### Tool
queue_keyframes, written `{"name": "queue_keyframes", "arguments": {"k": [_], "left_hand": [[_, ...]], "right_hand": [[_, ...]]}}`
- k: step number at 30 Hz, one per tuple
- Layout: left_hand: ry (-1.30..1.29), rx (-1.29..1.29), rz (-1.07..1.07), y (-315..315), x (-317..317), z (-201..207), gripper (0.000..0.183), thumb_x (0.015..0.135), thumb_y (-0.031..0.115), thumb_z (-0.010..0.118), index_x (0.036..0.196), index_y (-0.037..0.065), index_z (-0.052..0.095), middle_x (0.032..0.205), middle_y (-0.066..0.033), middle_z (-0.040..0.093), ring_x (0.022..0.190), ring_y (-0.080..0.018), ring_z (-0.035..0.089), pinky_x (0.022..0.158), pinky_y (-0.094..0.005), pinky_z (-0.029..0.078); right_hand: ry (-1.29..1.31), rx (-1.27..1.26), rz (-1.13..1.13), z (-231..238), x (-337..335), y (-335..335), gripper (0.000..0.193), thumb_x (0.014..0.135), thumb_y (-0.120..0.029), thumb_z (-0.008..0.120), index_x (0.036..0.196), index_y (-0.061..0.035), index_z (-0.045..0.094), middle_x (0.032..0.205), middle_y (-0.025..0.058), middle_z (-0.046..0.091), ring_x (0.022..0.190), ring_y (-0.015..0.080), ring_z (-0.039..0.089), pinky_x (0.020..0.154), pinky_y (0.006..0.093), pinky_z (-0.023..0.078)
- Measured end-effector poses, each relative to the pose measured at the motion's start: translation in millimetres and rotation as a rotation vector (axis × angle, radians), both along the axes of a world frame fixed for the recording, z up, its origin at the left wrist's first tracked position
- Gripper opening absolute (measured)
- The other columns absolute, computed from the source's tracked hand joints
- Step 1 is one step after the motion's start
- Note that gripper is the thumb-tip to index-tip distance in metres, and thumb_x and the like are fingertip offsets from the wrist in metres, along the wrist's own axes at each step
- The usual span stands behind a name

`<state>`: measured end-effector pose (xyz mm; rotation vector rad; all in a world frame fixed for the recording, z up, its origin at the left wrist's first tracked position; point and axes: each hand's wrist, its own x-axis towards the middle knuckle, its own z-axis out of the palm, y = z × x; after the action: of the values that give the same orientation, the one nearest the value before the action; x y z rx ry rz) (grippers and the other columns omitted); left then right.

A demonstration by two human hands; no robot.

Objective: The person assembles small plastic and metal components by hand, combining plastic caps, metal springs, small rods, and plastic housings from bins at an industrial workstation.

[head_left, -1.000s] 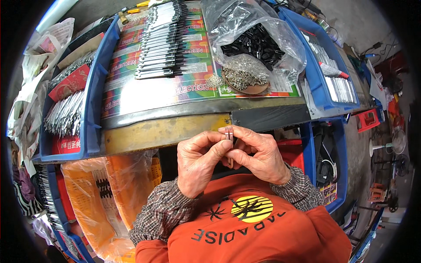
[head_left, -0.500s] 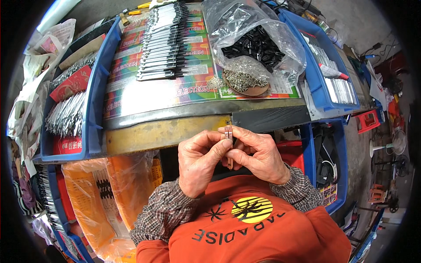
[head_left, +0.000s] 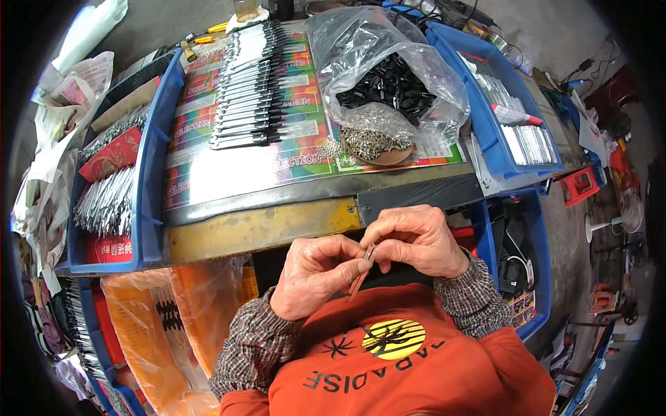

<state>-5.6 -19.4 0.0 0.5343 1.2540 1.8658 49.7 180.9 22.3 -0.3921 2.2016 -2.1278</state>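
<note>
Just in front of my shirt, below the bench edge, both my hands are at a slim, shiny metal strip (head_left: 356,285). My left hand (head_left: 309,274) pinches it between thumb and fingers, and its lower end sticks out, tilted down to the left. The bent fingers of my right hand (head_left: 420,243) are closed at the strip's upper end. Those fingertips partly hide that end, so any small part there is out of sight. On the bench beyond lie a long row of silver-and-black slim pieces (head_left: 246,93) and a brown dish (head_left: 390,158) of tiny metal pins (head_left: 371,142).
A clear plastic bag (head_left: 444,104) of black parts (head_left: 388,87) lies behind the dish. Blue bins (head_left: 149,173) with silver pieces stand at left, another blue bin (head_left: 510,156) at right. Below the bench are a plastic-lined orange crate (head_left: 132,312) and a lower blue bin (head_left: 538,243).
The strip has gone from nearly upright to slanting, and both hands sit slightly lower relative to the bench edge. My right hand has turned, its knuckles now raised. The head view has shifted a little.
</note>
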Motion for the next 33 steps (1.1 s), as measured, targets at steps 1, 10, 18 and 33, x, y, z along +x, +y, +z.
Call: {"name": "queue_keyframes", "arguments": {"k": [1,10,18,33], "left_hand": [[-0.025,0.022,-0.017,-0.2,0.6,0.2,0.008,0.091,0.003,0.063,0.09,-0.004,0.065,0.068,-0.0016,0.06,0.057,-0.006,0.052,0.049,-0.0207,0.041],[0.622,-0.125,0.329,19.1,5.2,1.5,0.011,0.086,0.004,0.069,0.094,-0.002,0.064,0.077,-0.0038,0.065,0.067,-0.0063,0.059,0.061,-0.0224,0.049],[0.948,-0.247,0.549,27.9,9.3,2.8,0.018,0.078,0.003,0.072,0.093,0.003,0.062,0.077,-0.0108,0.062,0.064,-0.025,0.062,0.056,-0.0315,0.048],[1.09,-0.294,0.555,17.3,-9.5,0.0,0.014,0.076,-0.003,0.07,0.088,0.001,0.065,0.071,-0.0106,0.058,0.057,-0.0231,0.055,0.053,-0.0312,0.043]], "right_hand": [[-0.044,-0.027,0.043,0.6,0.4,2.1,0.011,0.09,-0.005,0.063,0.097,0.0034,0.065,0.086,0.0065,0.065,0.063,0.0091,0.061,0.055,0.0209,0.049],[0.023,-0.031,-0.157,-9.6,0.9,-1.7,0.012,0.091,-0.005,0.063,0.1,0.0033,0.062,0.089,0.0061,0.065,0.067,0.0085,0.063,0.057,0.0205,0.051],[0.128,0.038,-0.274,-13.0,-1.6,-5.4,0.011,0.09,-0.004,0.063,0.099,0.0037,0.063,0.087,0.0057,0.065,0.071,0.0091,0.064,0.058,0.0211,0.053],[0.319,0.799,-0.616,22.5,-71.7,64.6,0.015,0.082,-0.01,0.067,0.09,0.0029,0.064,0.078,0.0132,0.064,0.07,0.0244,0.063,0.062,0.0336,0.048]]}}
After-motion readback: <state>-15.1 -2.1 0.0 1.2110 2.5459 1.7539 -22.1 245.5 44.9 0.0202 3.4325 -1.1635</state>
